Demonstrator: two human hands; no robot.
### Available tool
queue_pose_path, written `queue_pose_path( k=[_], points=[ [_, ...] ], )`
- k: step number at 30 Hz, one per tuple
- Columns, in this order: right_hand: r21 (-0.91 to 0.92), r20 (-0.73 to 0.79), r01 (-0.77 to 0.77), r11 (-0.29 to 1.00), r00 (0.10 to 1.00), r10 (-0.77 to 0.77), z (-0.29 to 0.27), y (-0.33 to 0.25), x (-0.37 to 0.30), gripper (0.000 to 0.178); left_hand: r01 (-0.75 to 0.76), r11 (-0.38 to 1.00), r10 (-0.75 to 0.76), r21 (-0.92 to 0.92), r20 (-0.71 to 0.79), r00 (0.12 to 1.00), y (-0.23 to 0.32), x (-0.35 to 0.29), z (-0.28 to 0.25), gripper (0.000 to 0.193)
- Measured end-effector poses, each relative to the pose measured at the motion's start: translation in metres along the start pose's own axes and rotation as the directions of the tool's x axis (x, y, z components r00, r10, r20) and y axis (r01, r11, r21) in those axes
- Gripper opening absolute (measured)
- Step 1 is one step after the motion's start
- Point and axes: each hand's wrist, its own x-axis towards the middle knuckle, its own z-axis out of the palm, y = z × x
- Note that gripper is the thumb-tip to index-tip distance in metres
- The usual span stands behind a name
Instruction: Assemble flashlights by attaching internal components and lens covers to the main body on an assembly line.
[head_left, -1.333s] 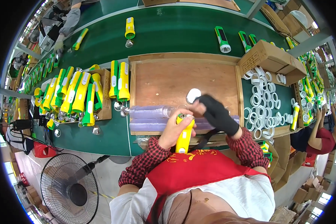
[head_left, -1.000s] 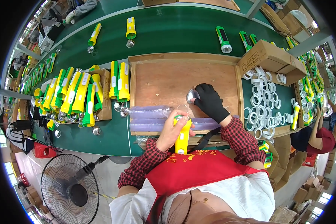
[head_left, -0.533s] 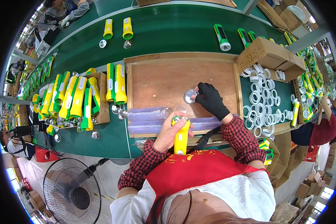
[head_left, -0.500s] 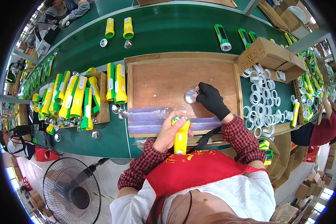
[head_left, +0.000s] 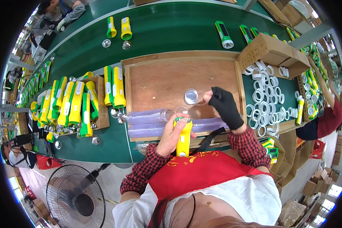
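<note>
My left hand (head_left: 171,136) is wrapped around a yellow flashlight body (head_left: 183,142), held upright in front of the red apron with its open green-rimmed end up. A shiny reflector (head_left: 181,120) shows at that end, beside my thumb. My right hand (head_left: 225,108), in a black glove with bare fingertips, hovers over the wooden tray (head_left: 152,81) with thumb and fingers pinched together. Whatever sits between them, if anything, is hidden. Left of those fingertips a round clear lens (head_left: 191,97) lies on the tray, apart from the hand.
Two long lavender stacks of clear plastic pieces (head_left: 148,116) lie along the tray's near side. Many white rings (head_left: 268,102) and a cardboard box (head_left: 271,53) are on the right. Yellow and green flashlights (head_left: 70,100) pile up on the left. A fan (head_left: 78,199) stands lower left.
My right hand has moved right, off the clear lens, which now lies alone on the tray. My left hand keeps its hold on the flashlight body.
</note>
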Motion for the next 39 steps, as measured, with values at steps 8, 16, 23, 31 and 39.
queue_pose_path(
  k=[8,16,23,31,39],
  points=[
    [-0.329,0.324,0.624,0.709,0.780,-0.535,0.025,-0.009,-0.046,0.020,0.055,0.997,-0.046,-0.063,0.132,0.990,-0.001,0.002,0.010,0.038],
    [-0.994,-0.096,-0.076,0.076,0.946,-0.310,-0.101,0.008,-0.071,0.055,0.116,0.989,-0.104,-0.090,0.128,0.986,0.002,0.003,0.000,0.027],
    [-0.987,0.126,0.134,0.088,0.987,-0.095,-0.153,0.041,-0.073,0.049,0.137,0.985,-0.113,-0.108,0.200,0.973,0.003,-0.002,0.000,0.025],
    [-0.489,-0.061,0.333,0.806,0.909,-0.413,-0.047,-0.023,-0.045,0.034,0.064,0.997,-0.055,-0.048,0.171,0.984,0.004,-0.020,0.007,0.035],
    [-0.114,0.425,0.567,0.816,0.770,-0.475,0.057,-0.015,-0.049,0.018,0.139,0.987,-0.122,-0.081,0.190,0.974,0.012,-0.025,0.002,0.052]
  ],
)
